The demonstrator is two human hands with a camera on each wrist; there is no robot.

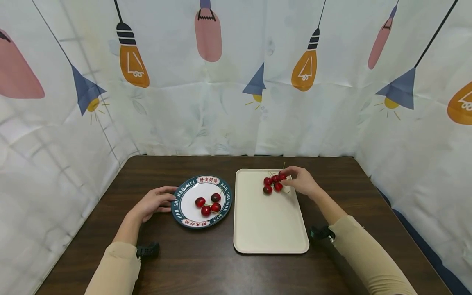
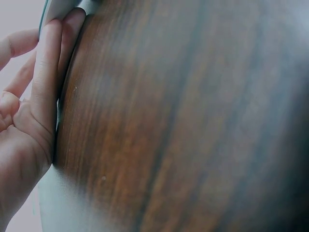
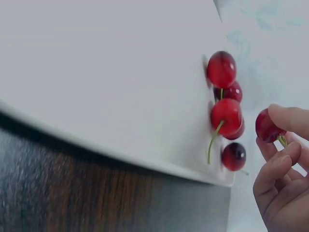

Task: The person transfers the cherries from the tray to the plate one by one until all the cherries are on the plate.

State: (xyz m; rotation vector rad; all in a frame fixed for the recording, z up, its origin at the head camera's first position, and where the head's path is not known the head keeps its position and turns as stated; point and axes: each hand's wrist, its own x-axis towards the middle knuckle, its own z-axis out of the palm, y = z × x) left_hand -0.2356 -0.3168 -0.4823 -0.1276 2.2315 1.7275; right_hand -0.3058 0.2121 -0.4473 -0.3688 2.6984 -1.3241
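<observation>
My right hand (image 1: 300, 181) is at the far right corner of a cream tray (image 1: 269, 225), over a cluster of red cherries. In the right wrist view its thumb and fingers pinch one dark red cherry (image 3: 268, 126) with a green stem. Several more cherries (image 3: 225, 116) lie together on the tray beside it. My left hand (image 1: 152, 203) holds the left rim of a round plate (image 1: 178, 209), white with a lettered blue border. The left wrist view shows fingers (image 2: 47, 63) on either side of that rim. Several cherries (image 1: 205, 211) sit in the plate's middle.
Both plate and tray rest on a dark wooden table (image 1: 155, 272), the plate left of the tray with a narrow gap between them. A light patterned curtain (image 1: 228, 119) encloses the table's back and sides.
</observation>
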